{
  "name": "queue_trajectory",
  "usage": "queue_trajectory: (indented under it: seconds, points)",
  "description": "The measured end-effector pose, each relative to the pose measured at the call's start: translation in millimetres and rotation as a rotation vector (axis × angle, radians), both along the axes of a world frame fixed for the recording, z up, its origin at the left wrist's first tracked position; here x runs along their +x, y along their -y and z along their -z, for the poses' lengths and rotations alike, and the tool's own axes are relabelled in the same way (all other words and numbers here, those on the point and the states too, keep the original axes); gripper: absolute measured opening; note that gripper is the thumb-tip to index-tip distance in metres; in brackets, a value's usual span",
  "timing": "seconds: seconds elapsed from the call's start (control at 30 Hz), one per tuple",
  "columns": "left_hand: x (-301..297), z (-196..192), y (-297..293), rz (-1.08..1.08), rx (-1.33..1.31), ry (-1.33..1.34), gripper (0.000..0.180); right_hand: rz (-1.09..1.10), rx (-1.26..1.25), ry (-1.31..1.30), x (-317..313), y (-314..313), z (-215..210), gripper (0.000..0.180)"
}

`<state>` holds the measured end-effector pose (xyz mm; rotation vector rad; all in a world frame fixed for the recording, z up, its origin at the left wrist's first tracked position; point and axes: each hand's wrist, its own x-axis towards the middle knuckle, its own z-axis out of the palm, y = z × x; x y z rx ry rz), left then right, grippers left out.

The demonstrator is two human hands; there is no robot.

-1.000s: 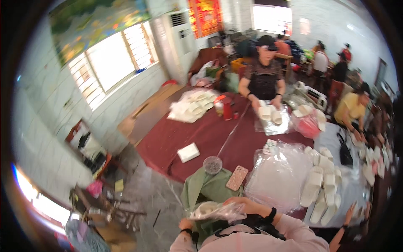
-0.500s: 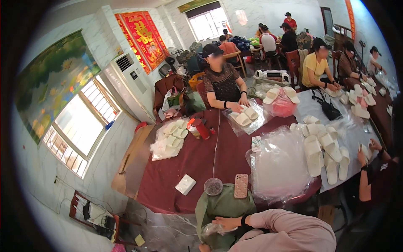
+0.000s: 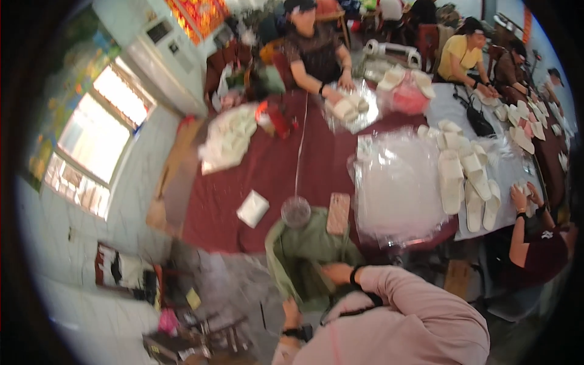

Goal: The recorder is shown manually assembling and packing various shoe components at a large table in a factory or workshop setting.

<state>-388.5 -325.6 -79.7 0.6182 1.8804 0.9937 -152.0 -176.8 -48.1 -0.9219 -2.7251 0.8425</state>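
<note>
An olive-green cloth bag [image 3: 283, 243] hangs over the near table edge, its dark opening toward me. My left hand [image 3: 292, 313] is closed at the bag's lower left edge and seems to pinch the cloth. My right hand [image 3: 336, 273] reaches into the fold of the bag from the right. Its fingers are mostly hidden and blurred, so whether they hold anything does not show. On the bag's far edge sit a round clear tub [image 3: 295, 212] with dark contents and a pink patterned phone [image 3: 338, 213].
A white packet [image 3: 253, 208] lies left on the maroon-covered table [image 3: 231, 231]. Clear plastic bags [image 3: 398, 182] and cream slippers [image 3: 450, 181] cover the right side. Across the table a person [image 3: 319, 58] handles slippers; another person [image 3: 538, 243] works at right.
My view has tilted down, so the table sits higher. My right hand has gone from clear plastic at the near side into the bag's fold. More of my left hand and wrist shows.
</note>
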Motion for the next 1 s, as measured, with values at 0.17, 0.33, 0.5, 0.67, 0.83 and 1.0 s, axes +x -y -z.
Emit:
queue_trajectory:
  seconds: [0.17, 0.33, 0.5, 0.67, 0.83, 1.0]
  points:
    - [5.0, -36.8, -7.3, -0.31, 0.148, 0.353, 0.033, -0.124, 0.206, 0.29, 34.9, 12.1, 23.6, 0.053]
    - [21.0, -95.3, -12.5, -0.409, 0.13, 0.491, 0.037, -0.044, 0.124, 0.573, 61.4, 13.7, 8.0, 0.057]
    - [38.0, -120.8, -17.3, -0.446, 0.133, 0.558, 0.038, -0.199, 0.361, 0.771, 76.0, 14.8, 14.7, 0.053]
    - [39.1, -113.7, -7.8, -0.337, 0.051, 0.348, 0.035, -0.279, 0.455, 0.82, 99.7, 19.6, 22.7, 0.038]
    - [34.4, -117.0, -8.3, -0.458, 0.132, 0.515, 0.037, -0.49, 0.503, 0.325, 124.8, 15.4, -11.4, 0.018]
    - [49.4, -164.5, -36.8, -0.553, 0.163, 0.575, 0.039, -0.577, 0.351, 0.372, 174.7, -16.5, -47.8, 0.012]
